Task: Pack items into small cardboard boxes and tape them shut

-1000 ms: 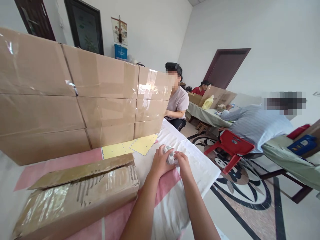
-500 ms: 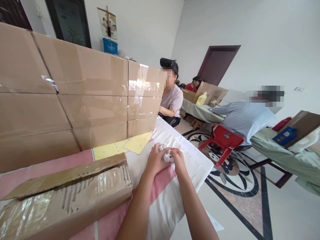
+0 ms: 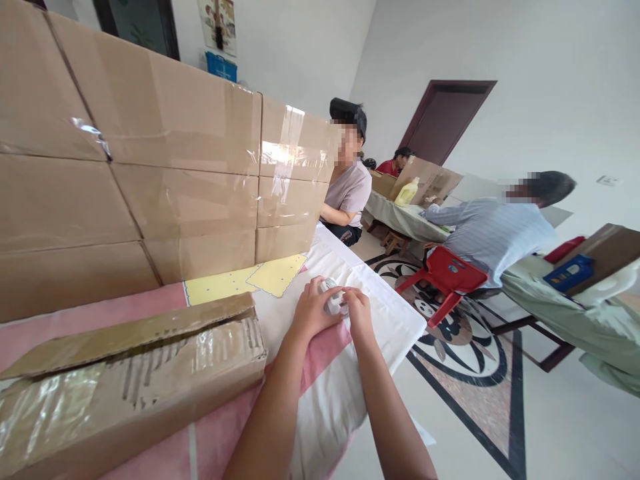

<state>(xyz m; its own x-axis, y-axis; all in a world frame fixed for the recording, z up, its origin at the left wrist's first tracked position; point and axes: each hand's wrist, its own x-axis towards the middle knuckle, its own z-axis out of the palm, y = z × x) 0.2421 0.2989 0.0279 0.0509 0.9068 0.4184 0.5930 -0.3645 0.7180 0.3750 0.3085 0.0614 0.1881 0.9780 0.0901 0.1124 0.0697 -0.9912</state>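
Note:
Both my hands meet over the far right part of the table (image 3: 320, 393), which is covered with a pink and white cloth. My left hand (image 3: 311, 312) curls round a small grey and white object (image 3: 332, 301), fingers closed on its left side. My right hand (image 3: 357, 313) pinches the same object from the right. What the object is I cannot make out; most of it is hidden by my fingers.
A worn, taped cardboard box (image 3: 130, 373) lies at my near left. A wall of stacked cardboard boxes (image 3: 165, 167) stands behind it. One person (image 3: 347, 193) sits past the table end; others sit at a far table (image 3: 400, 217), one on a red chair (image 3: 447, 273).
My hands stay clasped on the small object in the same spot. Only the view has shifted slightly, tilting down and to the left.

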